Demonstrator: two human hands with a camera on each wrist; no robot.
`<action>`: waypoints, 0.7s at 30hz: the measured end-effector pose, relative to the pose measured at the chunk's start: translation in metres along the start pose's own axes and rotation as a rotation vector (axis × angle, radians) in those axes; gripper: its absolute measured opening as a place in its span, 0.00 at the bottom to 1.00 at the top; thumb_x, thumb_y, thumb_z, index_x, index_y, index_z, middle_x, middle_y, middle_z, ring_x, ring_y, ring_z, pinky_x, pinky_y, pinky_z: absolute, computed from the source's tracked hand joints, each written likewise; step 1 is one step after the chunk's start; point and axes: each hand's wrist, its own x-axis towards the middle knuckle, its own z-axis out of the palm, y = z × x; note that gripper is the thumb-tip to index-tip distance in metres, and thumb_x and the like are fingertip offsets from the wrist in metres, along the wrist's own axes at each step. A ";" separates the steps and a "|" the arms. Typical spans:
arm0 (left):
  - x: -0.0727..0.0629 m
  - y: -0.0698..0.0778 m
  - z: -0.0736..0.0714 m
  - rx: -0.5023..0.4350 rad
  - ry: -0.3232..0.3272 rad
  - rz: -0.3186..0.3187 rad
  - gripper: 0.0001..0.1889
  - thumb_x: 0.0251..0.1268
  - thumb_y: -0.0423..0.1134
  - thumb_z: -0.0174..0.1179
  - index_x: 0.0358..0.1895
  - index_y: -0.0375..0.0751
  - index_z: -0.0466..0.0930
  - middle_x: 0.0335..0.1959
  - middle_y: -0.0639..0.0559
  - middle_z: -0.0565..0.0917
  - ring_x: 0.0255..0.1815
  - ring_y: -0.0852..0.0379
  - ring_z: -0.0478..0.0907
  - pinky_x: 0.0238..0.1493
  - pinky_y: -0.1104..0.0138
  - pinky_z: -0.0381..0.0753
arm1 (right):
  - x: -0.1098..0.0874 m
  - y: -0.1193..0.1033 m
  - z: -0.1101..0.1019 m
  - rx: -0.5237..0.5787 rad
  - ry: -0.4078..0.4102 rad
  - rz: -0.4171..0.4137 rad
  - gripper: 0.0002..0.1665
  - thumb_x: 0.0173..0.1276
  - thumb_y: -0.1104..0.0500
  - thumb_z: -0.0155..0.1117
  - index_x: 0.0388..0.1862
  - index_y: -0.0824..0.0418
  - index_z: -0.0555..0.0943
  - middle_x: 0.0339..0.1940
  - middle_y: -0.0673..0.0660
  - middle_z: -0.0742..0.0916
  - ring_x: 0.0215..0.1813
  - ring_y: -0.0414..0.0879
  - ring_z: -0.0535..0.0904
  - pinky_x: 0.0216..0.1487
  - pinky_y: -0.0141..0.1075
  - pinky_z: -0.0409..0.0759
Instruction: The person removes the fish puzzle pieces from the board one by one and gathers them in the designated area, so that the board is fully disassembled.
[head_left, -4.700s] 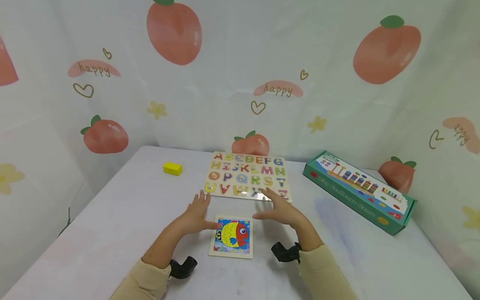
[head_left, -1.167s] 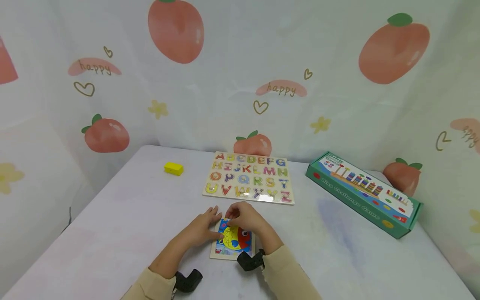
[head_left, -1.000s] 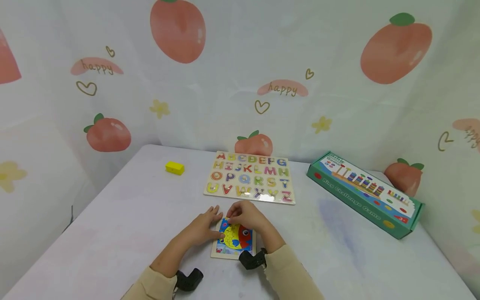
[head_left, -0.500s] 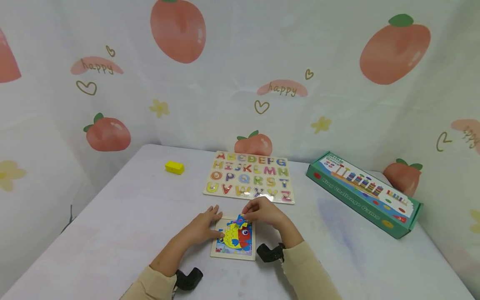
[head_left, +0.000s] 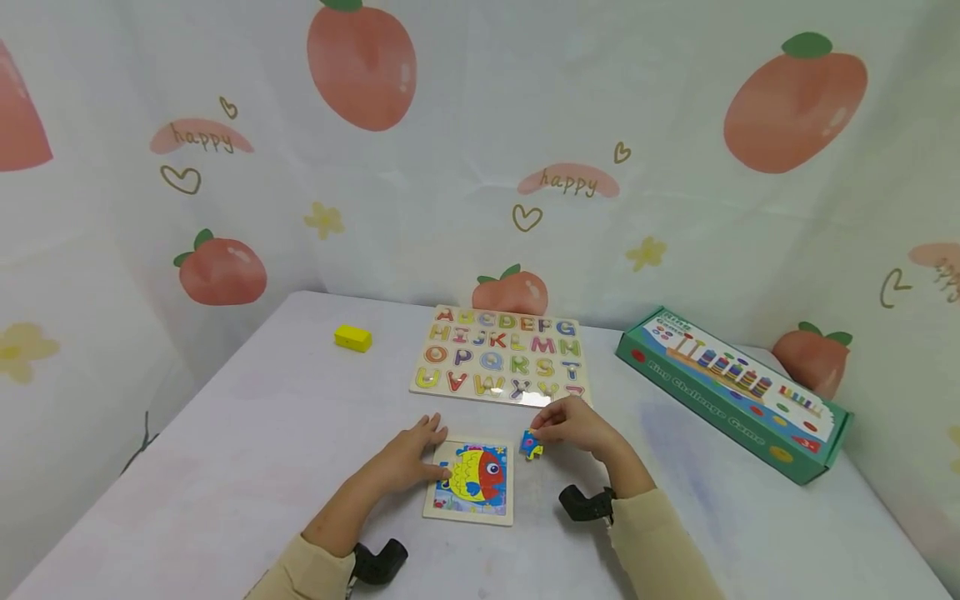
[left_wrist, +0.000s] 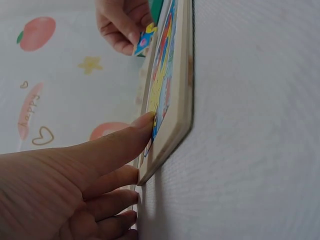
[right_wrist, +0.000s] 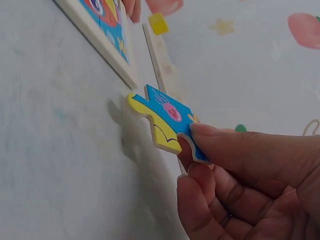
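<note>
Pinching puzzle pc, R hand now rt of fish board, not above; L hand still wide.

Desk: white top, faint pink and violet-blue patches. Directly on it, clock centred on the framed fish puzzle, lying flat: alphabet board, flat, 12 o'clock; yellow block, 11 o'clock; green "Ring Challenge Game" box, 2 o'clock, askew.
</note>
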 end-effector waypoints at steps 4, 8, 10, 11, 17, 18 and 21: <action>0.000 0.000 0.000 0.003 0.002 0.006 0.35 0.51 0.41 0.69 0.64 0.35 0.68 0.73 0.41 0.58 0.75 0.40 0.48 0.69 0.42 0.53 | -0.001 0.009 -0.007 -0.001 0.005 0.006 0.11 0.60 0.60 0.67 0.36 0.68 0.82 0.27 0.53 0.85 0.28 0.41 0.75 0.34 0.31 0.77; 0.000 0.000 -0.001 0.011 0.002 0.003 0.35 0.51 0.41 0.68 0.64 0.35 0.68 0.73 0.41 0.58 0.75 0.40 0.48 0.69 0.41 0.53 | 0.001 0.013 -0.010 -0.003 0.010 -0.005 0.10 0.59 0.61 0.67 0.35 0.69 0.83 0.27 0.52 0.85 0.28 0.41 0.74 0.32 0.31 0.75; 0.000 0.000 -0.001 0.013 0.005 0.001 0.35 0.51 0.41 0.68 0.64 0.35 0.68 0.73 0.41 0.58 0.75 0.40 0.48 0.69 0.41 0.53 | 0.001 0.014 -0.011 -0.016 0.007 -0.024 0.10 0.58 0.63 0.67 0.35 0.69 0.83 0.26 0.52 0.85 0.28 0.41 0.73 0.31 0.30 0.73; 0.000 0.001 -0.001 0.012 0.005 0.001 0.35 0.51 0.41 0.68 0.64 0.35 0.68 0.73 0.41 0.58 0.75 0.41 0.48 0.69 0.41 0.53 | 0.001 0.014 -0.011 -0.025 -0.001 -0.038 0.09 0.58 0.64 0.68 0.35 0.70 0.83 0.26 0.52 0.84 0.28 0.42 0.72 0.31 0.30 0.73; -0.003 0.002 -0.001 0.002 0.008 -0.003 0.35 0.50 0.40 0.69 0.64 0.35 0.68 0.72 0.41 0.58 0.75 0.40 0.48 0.69 0.42 0.52 | 0.003 0.017 -0.010 -0.091 -0.047 -0.129 0.09 0.55 0.66 0.69 0.35 0.69 0.82 0.26 0.53 0.82 0.29 0.43 0.71 0.31 0.29 0.74; -0.003 0.002 -0.001 0.002 0.009 -0.002 0.35 0.50 0.40 0.69 0.64 0.34 0.68 0.72 0.41 0.59 0.75 0.40 0.49 0.69 0.42 0.53 | 0.003 0.018 -0.009 -0.096 -0.051 -0.140 0.09 0.55 0.66 0.69 0.35 0.69 0.82 0.26 0.54 0.82 0.29 0.43 0.71 0.31 0.29 0.74; -0.004 0.003 -0.001 0.006 0.010 -0.002 0.35 0.50 0.40 0.69 0.64 0.35 0.68 0.72 0.41 0.59 0.75 0.41 0.49 0.69 0.42 0.53 | 0.003 0.017 -0.008 -0.115 -0.048 -0.154 0.09 0.56 0.65 0.69 0.34 0.69 0.82 0.27 0.55 0.83 0.30 0.43 0.71 0.31 0.29 0.73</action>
